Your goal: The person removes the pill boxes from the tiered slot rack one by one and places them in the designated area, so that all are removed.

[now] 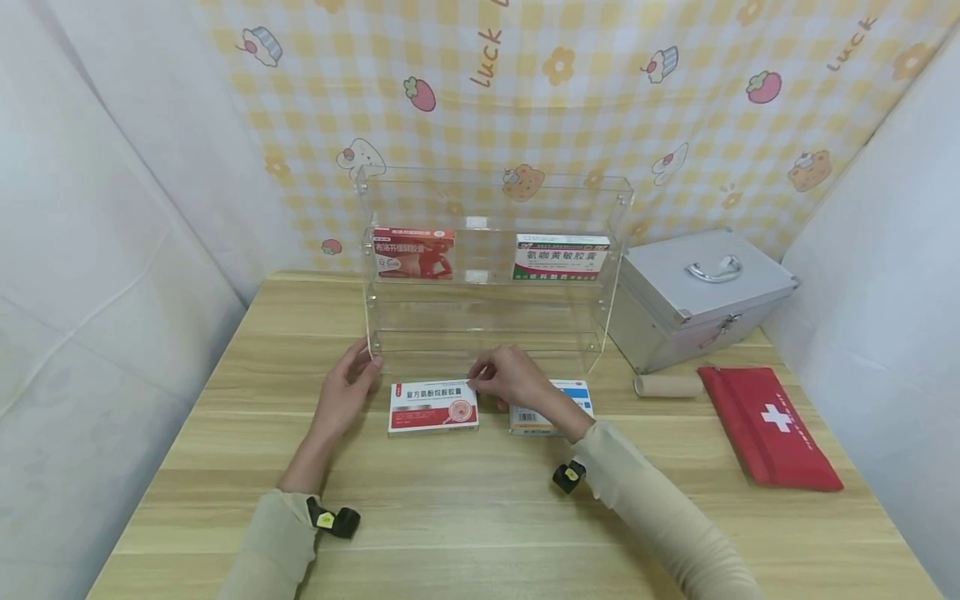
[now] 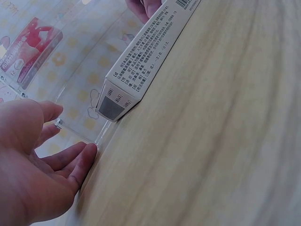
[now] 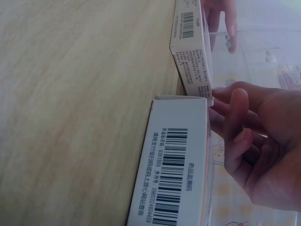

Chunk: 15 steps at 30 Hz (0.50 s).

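A white and red medicine box (image 1: pixel 433 406) lies on the table before a clear acrylic rack (image 1: pixel 487 317). My right hand (image 1: pixel 510 375) reaches its upper right corner, fingers bent, and pinches there with the fingertips. Beneath my right wrist is a white and blue medicine box (image 3: pixel 171 165), its barcode side visible in the right wrist view. My left hand (image 1: pixel 347 387) is at the rack's lower left corner, fingertips against the clear edge and thumb apart, as the left wrist view shows. Nothing is in its palm.
On the rack's middle shelf stand a red medicine box (image 1: pixel 414 254) and a green and white one (image 1: pixel 561 258). To the right are a silver metal case (image 1: pixel 705 292), a cardboard tube (image 1: pixel 669 386) and a red first-aid pouch (image 1: pixel 772 429). A checked curtain (image 1: pixel 480 100) hangs behind.
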Each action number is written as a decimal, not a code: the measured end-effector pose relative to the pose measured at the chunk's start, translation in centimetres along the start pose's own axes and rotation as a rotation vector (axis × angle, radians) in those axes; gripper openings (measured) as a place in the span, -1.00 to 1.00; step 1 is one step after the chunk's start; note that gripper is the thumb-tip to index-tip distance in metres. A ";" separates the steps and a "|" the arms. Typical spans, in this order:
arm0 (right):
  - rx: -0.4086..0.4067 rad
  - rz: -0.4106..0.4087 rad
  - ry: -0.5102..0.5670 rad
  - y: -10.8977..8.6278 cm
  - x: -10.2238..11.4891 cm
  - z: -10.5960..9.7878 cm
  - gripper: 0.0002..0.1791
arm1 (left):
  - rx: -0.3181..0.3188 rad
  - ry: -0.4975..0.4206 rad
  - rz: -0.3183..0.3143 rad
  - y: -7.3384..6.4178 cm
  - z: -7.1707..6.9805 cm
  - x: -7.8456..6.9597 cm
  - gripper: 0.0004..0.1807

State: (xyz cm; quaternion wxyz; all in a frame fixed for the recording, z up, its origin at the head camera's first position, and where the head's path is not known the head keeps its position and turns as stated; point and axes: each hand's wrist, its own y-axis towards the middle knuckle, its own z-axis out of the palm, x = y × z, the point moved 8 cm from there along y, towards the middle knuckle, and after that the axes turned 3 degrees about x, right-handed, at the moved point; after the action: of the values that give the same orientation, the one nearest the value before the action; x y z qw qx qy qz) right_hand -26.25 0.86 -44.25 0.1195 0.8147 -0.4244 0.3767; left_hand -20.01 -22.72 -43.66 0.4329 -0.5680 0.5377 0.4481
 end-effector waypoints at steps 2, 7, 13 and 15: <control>-0.007 -0.003 -0.002 -0.1 0.0 0.0 -0.89 | 0.000 0.004 0.001 0.0 0.0 0.0 -0.40; -0.016 -0.028 0.000 -0.3 -0.1 -0.1 -0.89 | -0.005 0.006 0.000 0.1 0.1 0.1 -0.41; -0.003 -0.039 0.011 -1.1 -0.1 -0.8 -0.88 | -0.008 0.009 -0.004 0.1 0.1 0.2 -0.40; 0.005 -0.041 0.008 -1.3 0.0 -1.1 -0.87 | -0.009 0.009 -0.005 0.1 0.0 0.2 -0.40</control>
State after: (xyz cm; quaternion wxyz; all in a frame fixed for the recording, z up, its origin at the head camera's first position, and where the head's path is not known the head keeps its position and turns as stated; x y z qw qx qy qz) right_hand -25.81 2.25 -43.32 0.1270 0.8220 -0.4061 0.3786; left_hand -20.06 -22.73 -43.87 0.4291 -0.5734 0.5360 0.4469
